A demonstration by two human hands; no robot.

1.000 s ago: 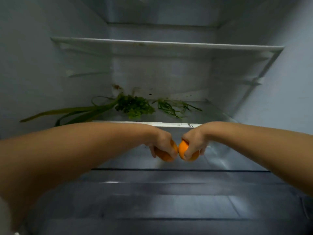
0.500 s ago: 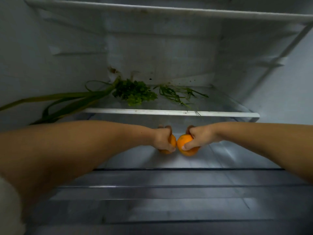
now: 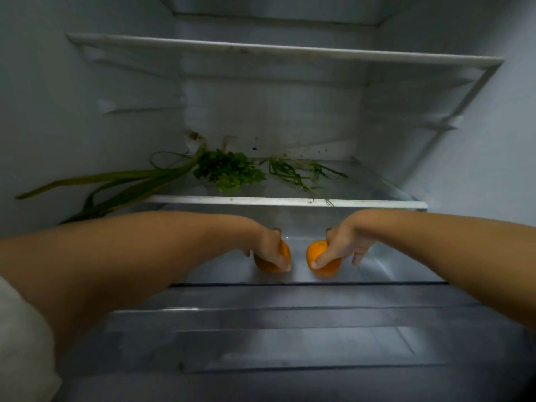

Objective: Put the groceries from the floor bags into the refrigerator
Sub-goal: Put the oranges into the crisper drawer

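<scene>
- The left orange (image 3: 271,261) is round and bright, and sits low in the refrigerator (image 3: 87,111) under the shelf of greens.
- The right orange (image 3: 323,261) is near it, with a gap between them.
- Leafy herbs (image 3: 229,171), long green leaves (image 3: 116,184) and thin stalks (image 3: 295,172) lie flat on the shelf above.

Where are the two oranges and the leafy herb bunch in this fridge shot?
Left orange (image 3: 285,250): head view, its exposed right side beside the left hand's fingers.
Right orange (image 3: 314,250): head view, its bare upper left face.
Leafy herb bunch (image 3: 229,171): head view, middle of the leaves.
</scene>
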